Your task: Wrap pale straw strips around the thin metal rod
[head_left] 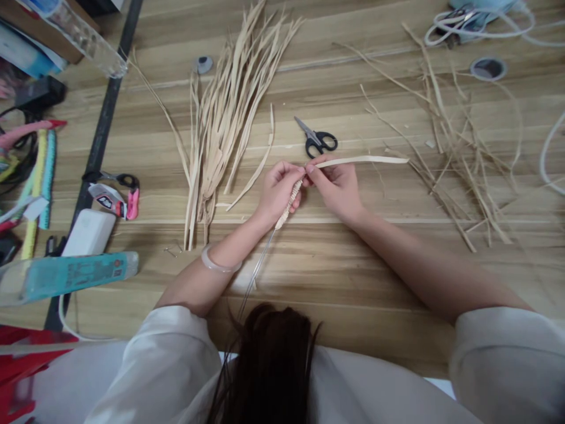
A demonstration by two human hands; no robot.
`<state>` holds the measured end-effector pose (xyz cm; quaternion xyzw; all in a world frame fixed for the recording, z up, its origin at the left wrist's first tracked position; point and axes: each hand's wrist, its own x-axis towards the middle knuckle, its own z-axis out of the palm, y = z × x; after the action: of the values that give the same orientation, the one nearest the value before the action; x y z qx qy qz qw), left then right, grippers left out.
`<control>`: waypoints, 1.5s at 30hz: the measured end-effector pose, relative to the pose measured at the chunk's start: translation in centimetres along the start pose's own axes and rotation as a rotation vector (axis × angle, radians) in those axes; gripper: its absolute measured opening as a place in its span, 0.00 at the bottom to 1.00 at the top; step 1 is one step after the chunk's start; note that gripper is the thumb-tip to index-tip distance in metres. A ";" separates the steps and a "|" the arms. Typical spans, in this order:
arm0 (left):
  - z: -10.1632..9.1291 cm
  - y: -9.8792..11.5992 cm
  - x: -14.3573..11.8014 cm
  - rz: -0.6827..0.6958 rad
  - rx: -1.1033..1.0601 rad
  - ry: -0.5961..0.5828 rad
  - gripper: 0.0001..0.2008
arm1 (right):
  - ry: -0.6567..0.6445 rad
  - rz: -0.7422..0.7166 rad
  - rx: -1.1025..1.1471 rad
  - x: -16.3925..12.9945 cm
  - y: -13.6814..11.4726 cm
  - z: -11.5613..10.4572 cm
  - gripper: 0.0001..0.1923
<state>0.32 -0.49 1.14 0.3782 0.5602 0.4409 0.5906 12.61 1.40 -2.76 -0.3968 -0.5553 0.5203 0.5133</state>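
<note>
While the straw-wrapped piece (288, 211) is slanting below your fingertips at the middle of the table, your left hand (281, 189) is grasping its upper end with curled fingers. Your right hand (339, 189) is pinching a pale flat strip (366, 159) between thumb and forefinger, its free end pointing right. Thin wires (256, 272) are running from the piece's lower end towards you.

The wood-grained table (375, 274) is spreading beneath everything, with a dark band (99, 129) crossing its left side. 2 round inserts are sitting in the surface farther off, 1 at left (203, 64) and 1 at right (488, 69).

Black-handled scissors (314, 138) are lying just beyond your right hand. A straw bundle (225, 112) is fanning out past your left hand, a loose strip (258, 171) resting beside it, and thinner scattered stalks (457, 153) are crisscrossing at right. On the left, a white block (90, 232), a turquoise-labelled bottle (79, 277) and a clear bottle (83, 38) are crowding the dark band. Your dark hair (273, 365) is covering the near middle of the view.
</note>
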 end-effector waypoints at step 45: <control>0.0 -0.2 0.1 -0.007 0.033 0.005 0.09 | 0.008 -0.004 -0.088 0.0 0.0 0.2 0.13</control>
<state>0.34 -0.43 0.91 0.3849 0.5702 0.4302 0.5845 12.44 1.32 -2.74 -0.4202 -0.5763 0.4926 0.4986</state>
